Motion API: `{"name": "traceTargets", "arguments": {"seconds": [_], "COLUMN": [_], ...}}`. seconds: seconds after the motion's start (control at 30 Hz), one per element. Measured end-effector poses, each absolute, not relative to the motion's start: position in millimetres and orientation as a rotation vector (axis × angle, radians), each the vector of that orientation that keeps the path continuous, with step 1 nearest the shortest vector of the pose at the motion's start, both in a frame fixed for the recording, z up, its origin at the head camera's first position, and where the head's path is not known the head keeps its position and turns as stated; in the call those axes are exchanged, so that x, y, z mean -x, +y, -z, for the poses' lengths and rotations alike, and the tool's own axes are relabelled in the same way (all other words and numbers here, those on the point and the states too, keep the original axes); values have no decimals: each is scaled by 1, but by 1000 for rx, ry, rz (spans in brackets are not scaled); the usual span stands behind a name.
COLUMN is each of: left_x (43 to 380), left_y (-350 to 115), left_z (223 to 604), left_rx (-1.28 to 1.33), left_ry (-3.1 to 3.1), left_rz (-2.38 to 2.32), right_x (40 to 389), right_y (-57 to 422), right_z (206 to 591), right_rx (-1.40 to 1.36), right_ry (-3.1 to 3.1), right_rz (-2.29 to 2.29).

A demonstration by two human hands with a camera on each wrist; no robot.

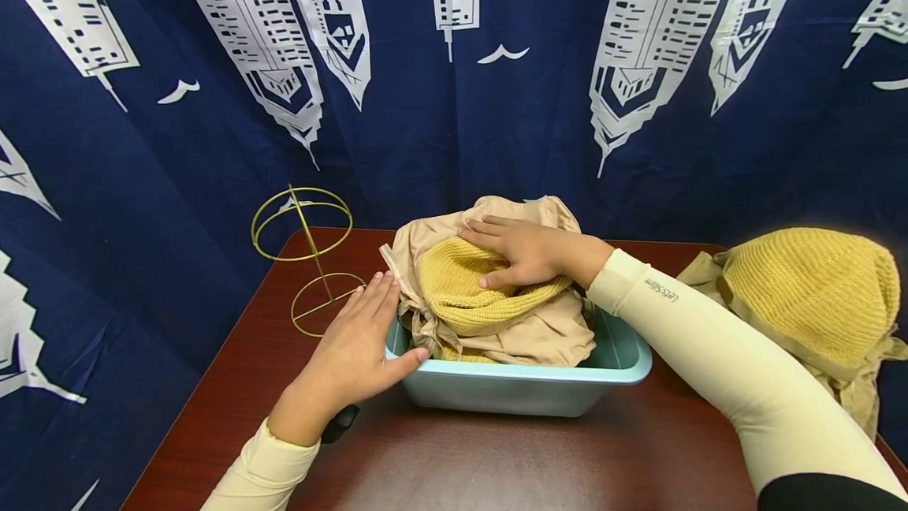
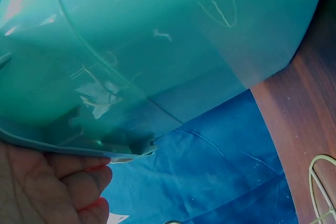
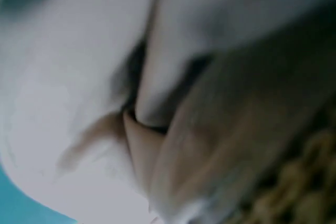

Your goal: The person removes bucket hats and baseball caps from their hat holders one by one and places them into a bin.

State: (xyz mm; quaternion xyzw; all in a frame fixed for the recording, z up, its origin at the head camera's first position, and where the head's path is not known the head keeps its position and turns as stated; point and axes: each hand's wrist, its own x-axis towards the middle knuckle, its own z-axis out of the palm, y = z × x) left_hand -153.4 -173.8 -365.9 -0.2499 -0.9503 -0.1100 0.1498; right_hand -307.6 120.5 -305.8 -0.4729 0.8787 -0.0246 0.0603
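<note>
The left hand (image 1: 355,345) lies flat along the near left corner of the blue tub (image 1: 496,397), fingers straight, thumb out to the side, gripping nothing. The right arm reaches in from the right. Its hand (image 1: 532,251) rests loose and flat, thumb apart, on the yellow knit (image 1: 461,286) and tan cloth (image 1: 553,330) in the tub. Farther back, a gold stand (image 1: 312,247) is on the counter (image 1: 234,393).
</note>
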Motion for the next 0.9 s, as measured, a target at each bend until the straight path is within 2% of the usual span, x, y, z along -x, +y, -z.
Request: {"name": "traceTargets", "arguments": {"seconds": [0.33, 0.9], "left_x": [153, 153], "left_y": [-174, -175], "left_z": [366, 366], "left_rx": [721, 709], "left_ry": [-2728, -2730], "left_rz": [296, 297], "right_x": [288, 261], "right_y": [125, 121], "right_z": [313, 317], "right_rx": [1492, 1396], "right_ry": [2670, 2663], "right_rz": [24, -112]}}
